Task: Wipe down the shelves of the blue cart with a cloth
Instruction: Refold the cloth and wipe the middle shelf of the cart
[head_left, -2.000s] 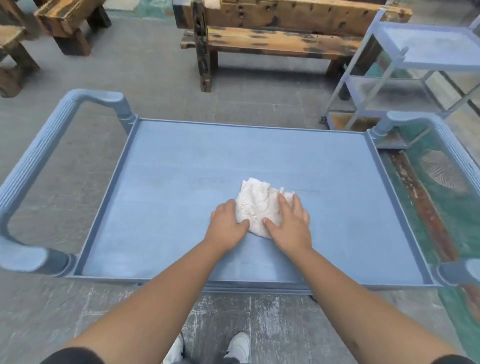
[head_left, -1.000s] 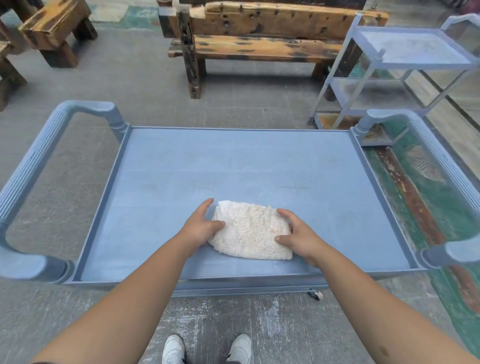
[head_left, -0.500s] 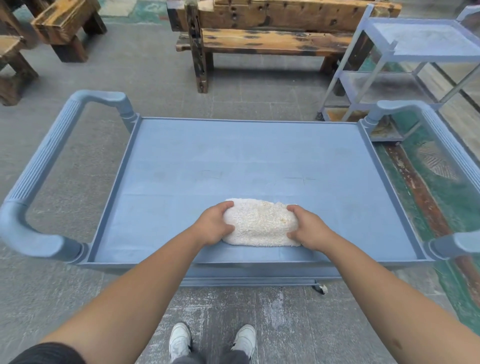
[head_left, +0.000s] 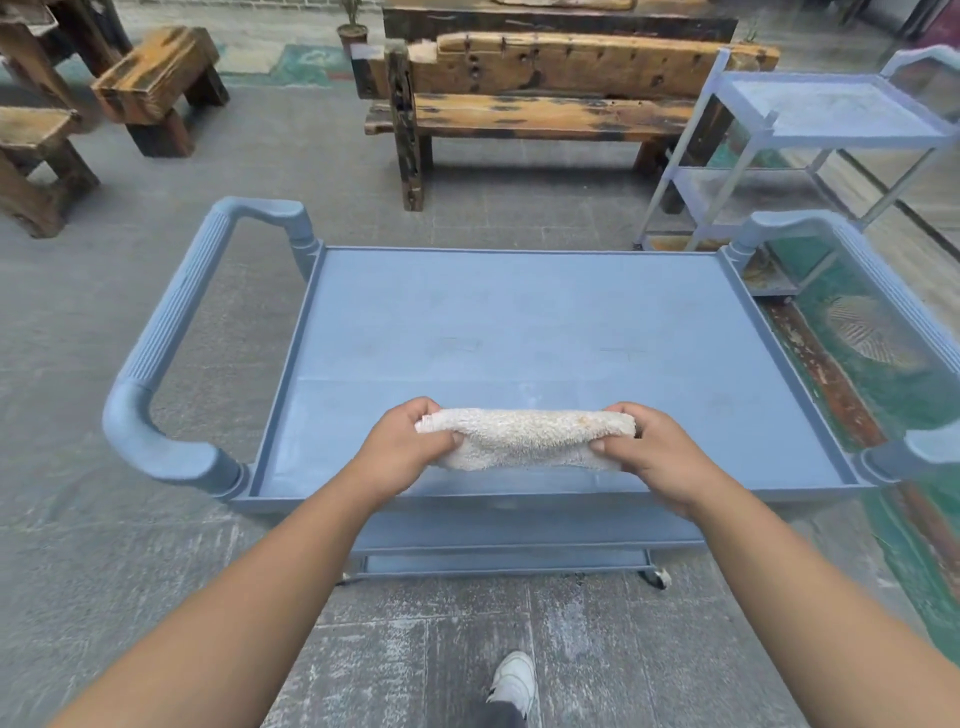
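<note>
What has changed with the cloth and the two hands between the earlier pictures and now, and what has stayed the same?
The cloth, first crumpled flat on the cart's top shelf under both hands, was drawn toward the near edge and folded into a long roll. Now the left hand and right hand each grip an end and it looks lifted off the shelf. The cart, wooden bench and second cart appear not to have moved.

My left hand (head_left: 402, 449) and right hand (head_left: 657, 457) hold the cloth (head_left: 524, 438) between them over the cart's top shelf (head_left: 519, 322); a wooden bench (head_left: 545, 98) stands behind.
</note>
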